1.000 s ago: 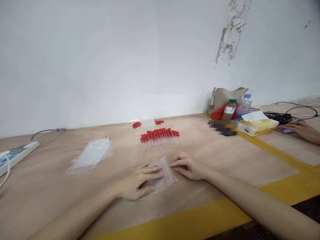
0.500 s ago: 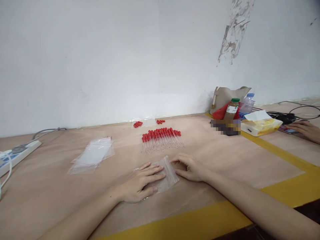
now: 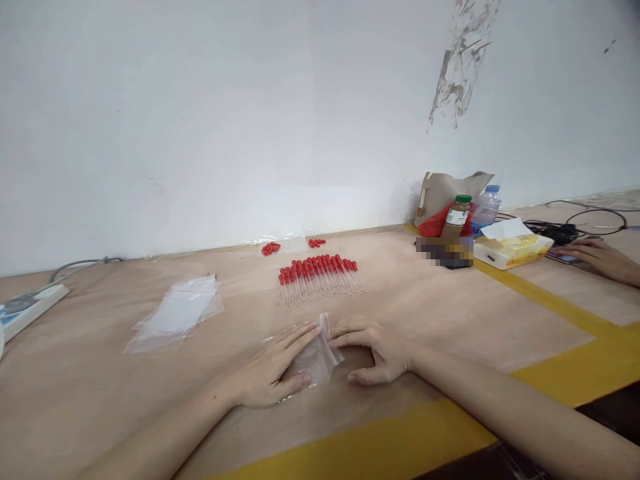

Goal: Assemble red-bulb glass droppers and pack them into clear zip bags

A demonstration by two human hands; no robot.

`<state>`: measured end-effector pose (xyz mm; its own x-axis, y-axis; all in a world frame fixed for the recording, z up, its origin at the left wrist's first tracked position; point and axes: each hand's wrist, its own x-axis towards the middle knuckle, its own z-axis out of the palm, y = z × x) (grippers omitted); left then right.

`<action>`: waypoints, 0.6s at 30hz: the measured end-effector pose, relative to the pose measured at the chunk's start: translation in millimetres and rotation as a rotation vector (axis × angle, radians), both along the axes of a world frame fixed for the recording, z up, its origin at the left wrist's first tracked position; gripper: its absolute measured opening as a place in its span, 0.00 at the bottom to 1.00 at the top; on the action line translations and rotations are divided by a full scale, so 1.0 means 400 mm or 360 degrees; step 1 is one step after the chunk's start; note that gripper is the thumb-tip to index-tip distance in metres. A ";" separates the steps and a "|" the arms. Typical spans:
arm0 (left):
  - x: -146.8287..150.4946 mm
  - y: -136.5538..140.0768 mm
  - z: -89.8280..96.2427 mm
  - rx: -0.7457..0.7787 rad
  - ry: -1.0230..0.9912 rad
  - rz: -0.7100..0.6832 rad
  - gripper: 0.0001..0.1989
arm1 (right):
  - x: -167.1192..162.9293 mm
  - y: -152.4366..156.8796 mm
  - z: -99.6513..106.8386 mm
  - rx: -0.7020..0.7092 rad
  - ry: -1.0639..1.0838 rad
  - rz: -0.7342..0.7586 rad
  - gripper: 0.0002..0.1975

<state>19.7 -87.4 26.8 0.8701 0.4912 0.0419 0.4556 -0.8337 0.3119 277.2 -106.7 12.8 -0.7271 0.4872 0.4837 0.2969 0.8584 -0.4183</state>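
Note:
A clear zip-lock bag (image 3: 311, 363) lies on the table under my left hand (image 3: 273, 367), whose fingers are stretched out flat across it. My right hand (image 3: 377, 350) is at the bag's zip end, fingers extended against the edge and thumb apart, resting on the table. The zip edge is bent up between the two hands. Beyond them, several glass droppers (image 3: 320, 273) with red rubber bulbs lie side by side in a row, tips toward me.
More clear bags (image 3: 183, 307) lie at the left. Loose red bulbs (image 3: 271, 249) sit on plastic by the wall. A power strip (image 3: 37, 310) is at far left. At right are a tissue pack (image 3: 515, 248), bottles (image 3: 456, 217), a tote bag (image 3: 440, 187) and another person's hand (image 3: 600, 257).
My right hand has moved left onto the bag's zip edge, which now bends upward. My left fingers have drawn closer together. The view has shifted slightly.

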 end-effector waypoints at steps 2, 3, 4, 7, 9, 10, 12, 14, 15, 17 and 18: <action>-0.001 0.003 -0.001 -0.0002 0.0002 -0.0013 0.34 | -0.003 -0.003 0.003 0.0009 0.0006 -0.0003 0.25; -0.002 0.005 -0.001 0.0001 0.0013 -0.0020 0.33 | -0.004 -0.004 0.004 0.0017 0.0005 -0.0014 0.25; -0.003 0.007 -0.001 0.0004 0.0025 -0.0025 0.33 | -0.005 -0.003 0.005 0.0027 -0.0006 -0.0030 0.24; -0.005 0.009 -0.001 -0.0002 0.0047 -0.0023 0.33 | -0.005 0.001 0.003 0.0071 -0.0073 -0.0063 0.23; -0.007 0.010 -0.002 -0.0019 0.0046 -0.0006 0.33 | -0.006 0.002 0.001 0.0078 -0.0117 -0.0037 0.22; -0.007 0.010 -0.002 -0.0027 0.0050 0.0003 0.33 | -0.007 0.002 0.000 0.0068 -0.0131 -0.0015 0.22; -0.007 0.010 -0.003 -0.0034 0.0061 0.0017 0.32 | -0.009 -0.001 0.000 0.0033 -0.0160 0.0024 0.21; -0.005 0.011 -0.005 -0.0025 0.0055 0.0015 0.32 | -0.010 -0.004 0.002 0.0012 -0.0213 0.0024 0.24; -0.005 0.013 -0.006 -0.0018 0.0042 0.0009 0.32 | -0.009 -0.006 0.004 0.0005 -0.0257 0.0012 0.26; -0.007 0.016 -0.007 -0.0010 0.0007 0.0010 0.33 | -0.003 -0.006 0.010 -0.0024 -0.0363 -0.0019 0.28; -0.009 0.018 -0.007 -0.0015 -0.0005 0.0020 0.33 | 0.001 -0.006 0.013 -0.0051 -0.0406 -0.0035 0.29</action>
